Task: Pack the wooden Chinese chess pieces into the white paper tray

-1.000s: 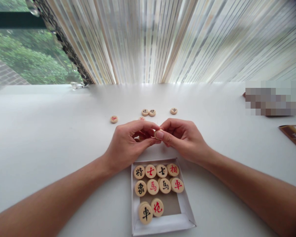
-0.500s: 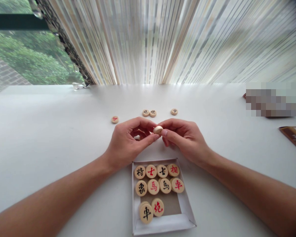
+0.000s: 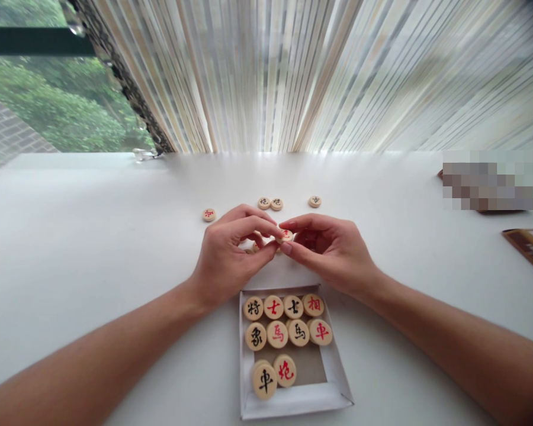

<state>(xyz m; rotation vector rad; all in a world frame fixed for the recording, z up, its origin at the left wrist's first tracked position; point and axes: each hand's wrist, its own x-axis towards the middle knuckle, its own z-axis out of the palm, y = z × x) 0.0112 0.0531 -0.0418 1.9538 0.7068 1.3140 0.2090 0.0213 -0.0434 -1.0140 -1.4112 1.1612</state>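
A round wooden Chinese chess piece (image 3: 286, 235) with a red character facing up is pinched between my left hand (image 3: 228, 254) and my right hand (image 3: 335, 248). Thumb and fingertips of both hands touch its rim. Beneath the left fingers lie more pieces (image 3: 256, 245), mostly hidden. Nearer to me stands a shallow white box (image 3: 295, 407) holding two full rows of pieces. Its front row has a black-marked piece (image 3: 265, 380), on top of another, beside a red-marked one (image 3: 285, 371).
Beyond my hands, a red-marked piece (image 3: 208, 215) lies left. Two touching black-marked pieces (image 3: 263, 203) are in the middle, and another black-marked piece (image 3: 315, 201) lies right. A brown printed item (image 3: 528, 251) sits at the right edge. A striped curtain (image 3: 257, 77) hangs behind the white table (image 3: 93, 236).
The piece between my hands has turned over, from a blank side to its red character. My left index finger has moved onto it. Pieces under the left hand show more.
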